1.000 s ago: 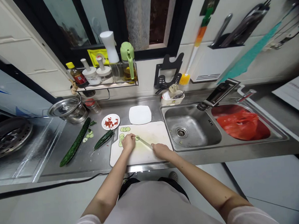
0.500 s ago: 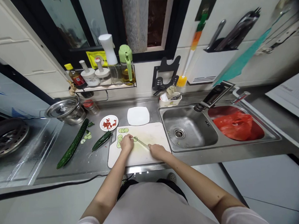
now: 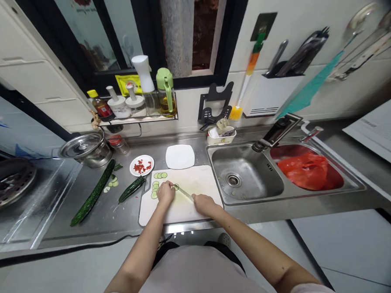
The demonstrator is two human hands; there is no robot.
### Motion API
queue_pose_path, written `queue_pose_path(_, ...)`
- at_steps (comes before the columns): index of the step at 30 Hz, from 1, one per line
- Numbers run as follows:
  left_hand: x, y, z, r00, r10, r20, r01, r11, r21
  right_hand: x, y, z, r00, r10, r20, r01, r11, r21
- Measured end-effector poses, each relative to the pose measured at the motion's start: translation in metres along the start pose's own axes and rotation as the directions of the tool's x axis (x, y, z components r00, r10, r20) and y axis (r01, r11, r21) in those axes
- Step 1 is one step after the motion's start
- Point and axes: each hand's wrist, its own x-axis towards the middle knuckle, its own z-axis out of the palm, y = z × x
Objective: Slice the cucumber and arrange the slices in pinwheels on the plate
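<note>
Right hand [image 3: 204, 204]: wrapped round the handle of a knife [image 3: 185, 194], over the cutting board [image 3: 192, 213].
Left hand [image 3: 166, 192]: over the board, apart from the right, bunched by the knife's tip; its grip I can't make out.
Cucumber slices [image 3: 154, 195]: on the board's left side.
Short cucumber [image 3: 131, 189]: just left of the board.
White dish [image 3: 180, 157]: just beyond it.

Cuke slices [image 3: 164, 175] on bd [image 3: 200, 179]
</note>
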Motion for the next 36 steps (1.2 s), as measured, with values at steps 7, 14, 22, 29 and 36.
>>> queue_pose_path(7, 0.0, 0.007, -0.004, 0.999, -0.029, 0.016, 0.029, 1.0, 0.003, -0.002, 0.003, 0.005, 1.0, 0.025, -0.007, -0.025, 1.0, 0.005)
queue_pose_path(14, 0.0, 0.007, -0.004, 0.998, -0.06, 0.003, 0.06, 0.995, -0.075, 0.001, 0.005, 0.011, 1.0, 0.021, -0.015, -0.021, 1.0, 0.008)
queue_pose_path(22, 0.006, 0.0, -0.003, 1.0, -0.01, 0.022, 0.013, 0.993, -0.12, 0.003, 0.004, 0.008, 1.0, 0.018, -0.015, -0.018, 1.0, 0.021)
queue_pose_path(29, 0.015, -0.003, -0.005, 0.998, 0.033, 0.058, -0.026, 0.993, -0.117, 0.001, 0.002, 0.004, 1.0, 0.023, 0.006, -0.023, 1.0, 0.015)
queue_pose_path(36, 0.018, -0.003, -0.006, 0.997, 0.04, 0.067, -0.032, 0.993, -0.118, 0.003, 0.004, 0.006, 1.0, 0.006, -0.007, -0.006, 1.0, 0.015)
